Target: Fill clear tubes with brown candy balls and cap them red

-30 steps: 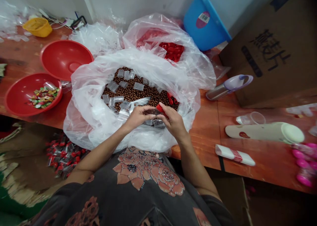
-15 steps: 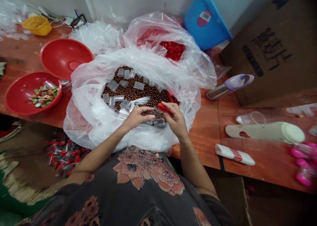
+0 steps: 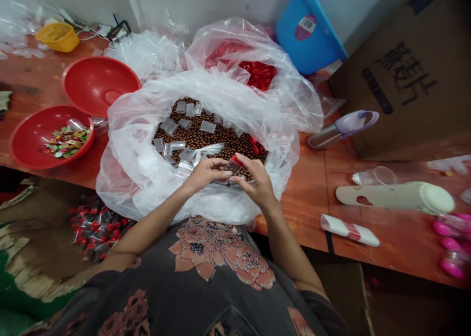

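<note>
Over the near side of an open plastic bag [image 3: 128,144], my left hand [image 3: 202,175] is closed on a small clear plastic container [image 3: 231,167] with something dark inside. My right hand [image 3: 257,181] pinches a red cap [image 3: 236,160] at that container's upper end; fingers partly hide both. Below the hands, the bag holds many small brown balls [image 3: 198,139]. Several clear empty containers [image 3: 208,126] lie on top of the balls. More red caps [image 3: 255,144] sit at the bag's right inner side.
Behind stands another bag of red caps [image 3: 263,75]. Two red bowls [image 3: 99,78] are at left, one with wrapped sweets [image 3: 68,141]. A blue bucket [image 3: 311,32], a cardboard box [image 3: 397,81] and bottles [image 3: 390,197] stand right. Filled red-capped containers [image 3: 96,228] lie below left.
My right hand has brought the red cap onto the clear container's end. Its fingers have closed in around the container, while my left hand keeps its hold.
</note>
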Tool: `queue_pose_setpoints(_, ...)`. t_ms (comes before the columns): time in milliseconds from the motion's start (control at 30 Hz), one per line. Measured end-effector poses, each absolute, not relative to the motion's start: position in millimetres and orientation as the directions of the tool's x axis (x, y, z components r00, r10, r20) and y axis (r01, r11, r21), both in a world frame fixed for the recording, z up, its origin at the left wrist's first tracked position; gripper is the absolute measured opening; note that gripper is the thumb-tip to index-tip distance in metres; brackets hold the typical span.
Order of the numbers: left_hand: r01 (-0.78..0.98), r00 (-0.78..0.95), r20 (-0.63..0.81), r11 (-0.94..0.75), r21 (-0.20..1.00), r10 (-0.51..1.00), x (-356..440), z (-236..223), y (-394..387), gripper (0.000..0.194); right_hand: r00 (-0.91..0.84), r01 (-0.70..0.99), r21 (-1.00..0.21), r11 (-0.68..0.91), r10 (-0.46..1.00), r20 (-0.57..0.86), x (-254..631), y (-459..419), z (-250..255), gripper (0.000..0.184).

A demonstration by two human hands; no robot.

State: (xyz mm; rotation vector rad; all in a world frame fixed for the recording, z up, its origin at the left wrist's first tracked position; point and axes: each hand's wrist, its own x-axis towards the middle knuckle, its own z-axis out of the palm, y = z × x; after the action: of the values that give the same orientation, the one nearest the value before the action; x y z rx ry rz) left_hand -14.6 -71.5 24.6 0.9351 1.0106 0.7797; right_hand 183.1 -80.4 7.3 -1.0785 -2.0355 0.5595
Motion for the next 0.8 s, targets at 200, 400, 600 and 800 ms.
queue_pose_setpoints(200,-0.152,0.303,-0.325,0.382,0.911,0.896,-10,27,-73,0.043,-0.373,0.555,-0.573,0.603,0.796,0.476,173,-81,-4,0.085)
queue_pose_setpoints(400,-0.343,0.328,-0.429,0.529,0.776,0.842,10,21,-75,0.06,-0.364,0.519,-0.636,0.571,0.821,0.44,160,-87,-3,0.081)
queue_pose_setpoints(600,-0.411,0.189,-0.374,0.42,0.809,0.908,26,12,-83,0.043,-0.38,0.514,-0.656,0.552,0.833,0.403,157,-91,-4,0.071)
queue_pose_setpoints(800,-0.422,0.228,-0.388,0.449,0.787,0.893,14,20,-84,0.05,-0.253,0.247,-0.935,0.254,0.948,0.191,172,-84,-2,0.066)
